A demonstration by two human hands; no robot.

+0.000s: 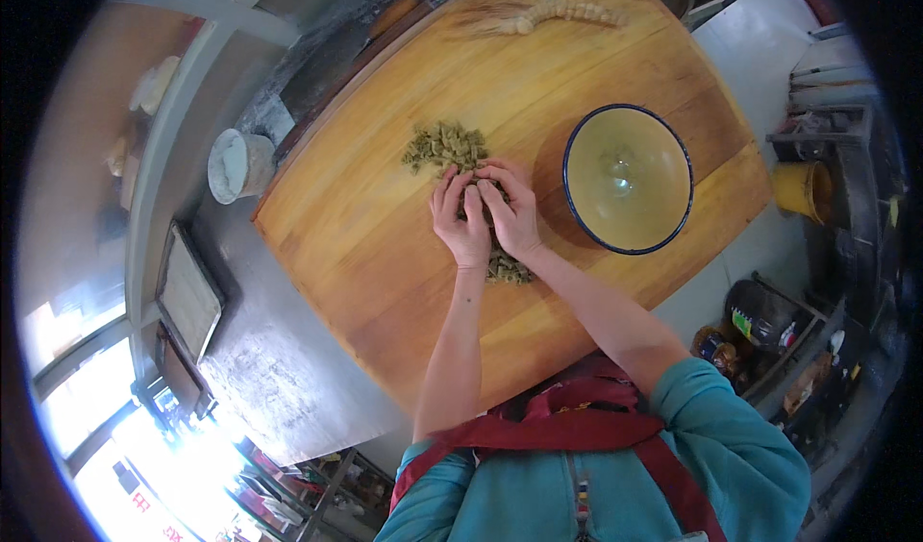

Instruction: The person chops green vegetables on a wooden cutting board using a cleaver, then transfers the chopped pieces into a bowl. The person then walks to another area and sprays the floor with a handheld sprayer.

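Observation:
My left hand [458, 214] and my right hand [510, 207] are cupped together over chopped green-brown leafy vegetable [461, 212], fingertips nearly meeting. Between my palms some of the pieces show, mostly covered by the fingers. Beyond the fingertips lies a loose pile of chopped greens [445, 144]. Closer to me, a smaller heap of the same pieces [508, 267] spreads below my right wrist. All of it rests on a wooden work board [375, 268]. A wide enamel basin [627, 181] with a dark blue rim stands to the right of my hands.
Pale dough-like pieces [562, 12] lie in a curved row at the board's far end. Left of the board are a white tub [241, 166] and a metal tray [191, 293]. A yellow bucket [802, 190] and large bottles [757, 315] stand at the right.

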